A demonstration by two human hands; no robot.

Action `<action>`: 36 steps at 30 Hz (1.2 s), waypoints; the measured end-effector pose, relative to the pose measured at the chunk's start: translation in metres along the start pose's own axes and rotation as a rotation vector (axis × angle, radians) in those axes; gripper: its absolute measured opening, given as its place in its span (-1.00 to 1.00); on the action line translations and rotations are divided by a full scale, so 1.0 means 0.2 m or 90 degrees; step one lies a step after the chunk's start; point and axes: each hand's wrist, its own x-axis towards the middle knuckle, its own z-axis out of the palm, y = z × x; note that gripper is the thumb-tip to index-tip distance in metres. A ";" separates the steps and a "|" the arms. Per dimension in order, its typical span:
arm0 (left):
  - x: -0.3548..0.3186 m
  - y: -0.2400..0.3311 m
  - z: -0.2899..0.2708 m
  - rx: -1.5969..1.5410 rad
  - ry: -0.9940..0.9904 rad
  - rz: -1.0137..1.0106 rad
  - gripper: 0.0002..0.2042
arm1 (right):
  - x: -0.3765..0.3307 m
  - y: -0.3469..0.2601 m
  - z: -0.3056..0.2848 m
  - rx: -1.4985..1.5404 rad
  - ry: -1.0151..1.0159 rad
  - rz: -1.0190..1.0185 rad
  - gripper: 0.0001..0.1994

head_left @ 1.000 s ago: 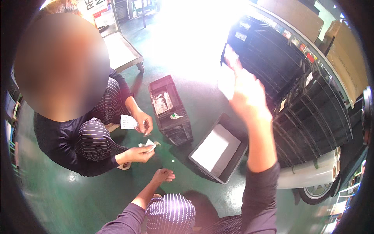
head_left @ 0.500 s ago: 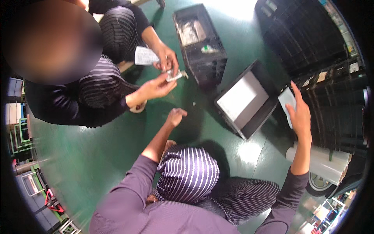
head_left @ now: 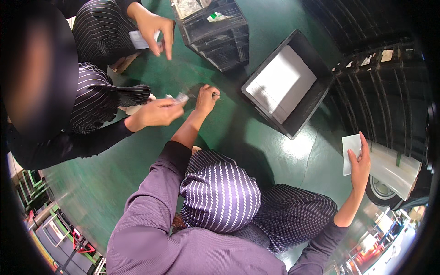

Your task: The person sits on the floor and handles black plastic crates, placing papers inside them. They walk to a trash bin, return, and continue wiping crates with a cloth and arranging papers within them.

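Note:
My left hand (head_left: 206, 100) is reached out over the green floor, fingers bent and pinched on something small and partly hidden. Beside it, a co-worker's hand (head_left: 156, 114) holds a small whitish packet (head_left: 180, 98), blurred by motion. The same person's other hand (head_left: 155, 31) is farther off, with a white paper slip (head_left: 137, 40) by its palm. Out on the right, my right hand (head_left: 361, 162) grips a white slip of paper (head_left: 350, 153) between thumb and fingers. Ahead of me, a black crate (head_left: 280, 127) has a white sheet (head_left: 284, 78) lying in it.
Another black crate (head_left: 220, 50) at the far middle holds packets and a white-and-green item (head_left: 217, 17). Stacked black crates (head_left: 380, 91) line the right side, above a roll of clear film (head_left: 394, 167) and a wheel (head_left: 381, 190). The co-worker crouches at left.
My left hand has reached forward, close to the co-worker's nearer hand. That person's two hands have moved apart. My right hand, still with the paper, is lower and away from the crates.

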 end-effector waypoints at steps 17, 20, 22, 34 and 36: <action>-0.02 0.06 0.03 0.100 -0.006 -0.002 -0.86 | 0.02 -0.02 0.03 -0.097 0.018 -0.015 -0.47; -0.30 0.18 0.02 -0.055 -0.069 0.019 -0.91 | 0.01 0.03 0.01 -0.083 0.018 -0.022 -0.47; -0.53 0.24 0.00 -0.166 -0.092 -0.015 -0.90 | 0.01 0.04 0.01 -0.047 0.017 -0.026 -0.48; -0.59 0.21 -0.29 0.321 -0.036 0.147 -0.93 | 0.05 -0.04 0.03 -0.032 0.015 -0.062 -0.52; -0.52 0.28 -0.33 0.513 -0.040 0.158 -0.90 | 0.02 -0.01 0.01 -0.034 0.032 -0.060 -0.52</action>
